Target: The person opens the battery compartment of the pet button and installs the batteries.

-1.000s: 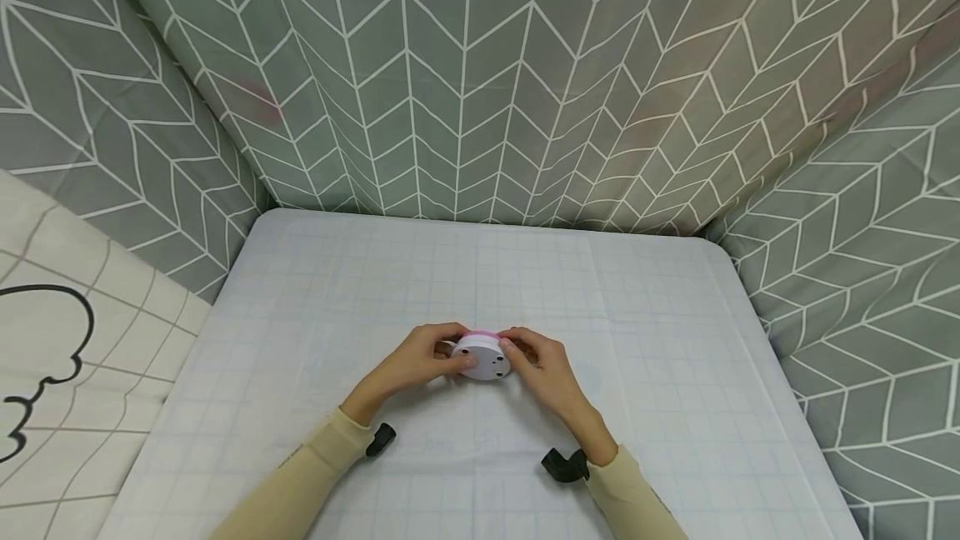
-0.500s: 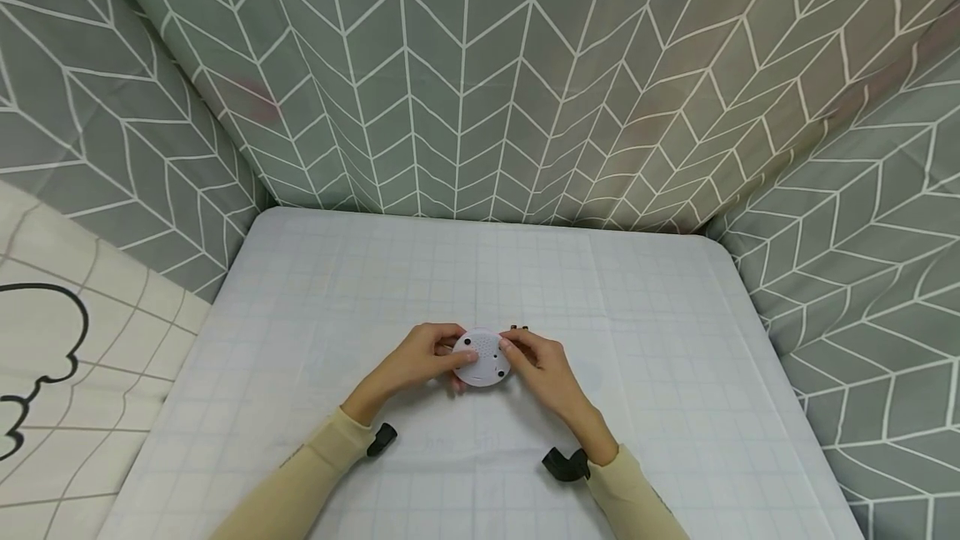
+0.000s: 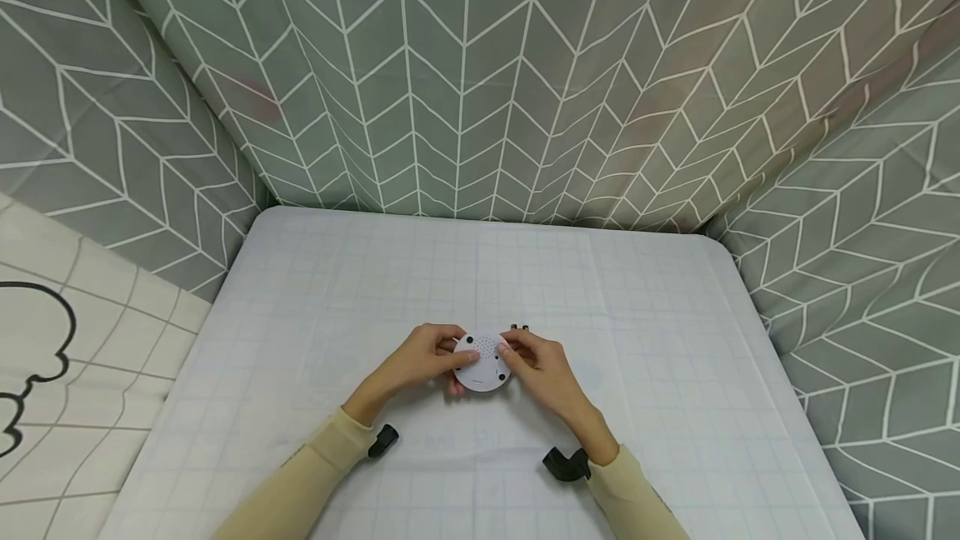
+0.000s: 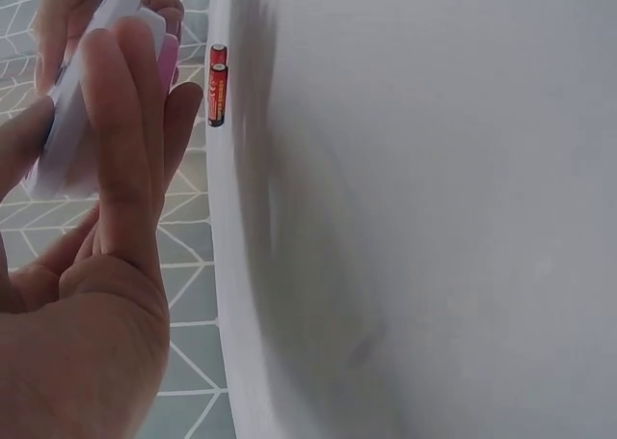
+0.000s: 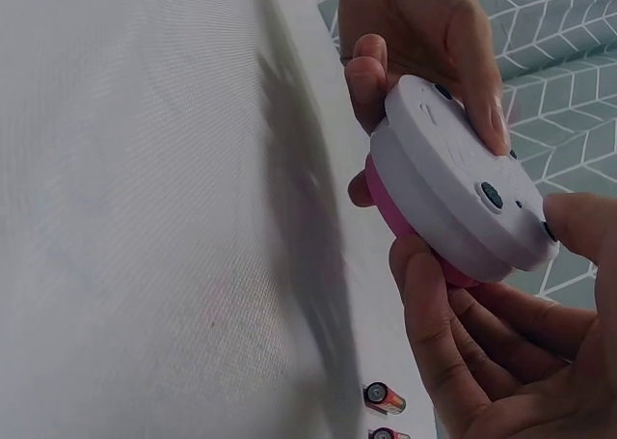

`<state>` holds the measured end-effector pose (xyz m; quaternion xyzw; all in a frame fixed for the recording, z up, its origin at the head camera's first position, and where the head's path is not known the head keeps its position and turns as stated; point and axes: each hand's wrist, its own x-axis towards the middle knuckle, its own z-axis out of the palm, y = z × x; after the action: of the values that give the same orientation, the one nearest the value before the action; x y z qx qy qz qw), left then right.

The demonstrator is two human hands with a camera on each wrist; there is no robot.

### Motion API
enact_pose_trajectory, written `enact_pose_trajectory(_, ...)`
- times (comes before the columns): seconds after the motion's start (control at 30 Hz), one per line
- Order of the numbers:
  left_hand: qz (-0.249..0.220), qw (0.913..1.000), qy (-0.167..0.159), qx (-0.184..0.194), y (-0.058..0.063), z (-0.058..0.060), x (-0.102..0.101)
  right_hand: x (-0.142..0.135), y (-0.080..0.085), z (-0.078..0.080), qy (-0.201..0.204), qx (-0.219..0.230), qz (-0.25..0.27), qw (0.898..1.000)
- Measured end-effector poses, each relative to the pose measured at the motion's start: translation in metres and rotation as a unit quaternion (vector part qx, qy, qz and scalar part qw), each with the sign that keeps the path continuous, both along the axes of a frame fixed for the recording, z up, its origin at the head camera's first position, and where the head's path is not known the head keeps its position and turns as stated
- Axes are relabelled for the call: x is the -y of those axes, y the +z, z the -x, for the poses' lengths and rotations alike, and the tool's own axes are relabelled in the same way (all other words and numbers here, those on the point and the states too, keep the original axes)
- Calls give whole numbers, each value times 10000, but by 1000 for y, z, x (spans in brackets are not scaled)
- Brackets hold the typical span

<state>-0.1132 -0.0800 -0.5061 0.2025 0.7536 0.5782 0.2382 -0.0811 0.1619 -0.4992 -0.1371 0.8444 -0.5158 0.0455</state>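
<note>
Round white-and-pink device [image 3: 482, 361], underside up

Lighting even, diffuse, bright; no glare. Head view is sharp with wide-angle bending at the edges. Soft shadow on the tablecloth [image 3: 480, 282] under the hands. Both wrist views are softer: left hand [image 4: 87, 265] close and out of focus, cloth smeared, dark shadow band across it.

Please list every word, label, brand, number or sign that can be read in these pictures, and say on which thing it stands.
No text can be read.
Batteries: small dark print on the red-orange casing, too blurred to read.
Round white device held by left hand and right hand: only dark dots and small holes, no lettering visible.
</note>
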Motion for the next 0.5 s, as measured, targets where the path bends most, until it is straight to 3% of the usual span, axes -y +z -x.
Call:
enact_pose_trajectory(0.17, -97, 9997, -7, 235, 0, -2, -1, -1, 1, -3, 38, -234, -236, 9994)
enact_pose_trajectory(0.5, -223, 9971, 67, 720, -5, -4, -3, -1, 2, -7, 319, -1562, -730, 9845)
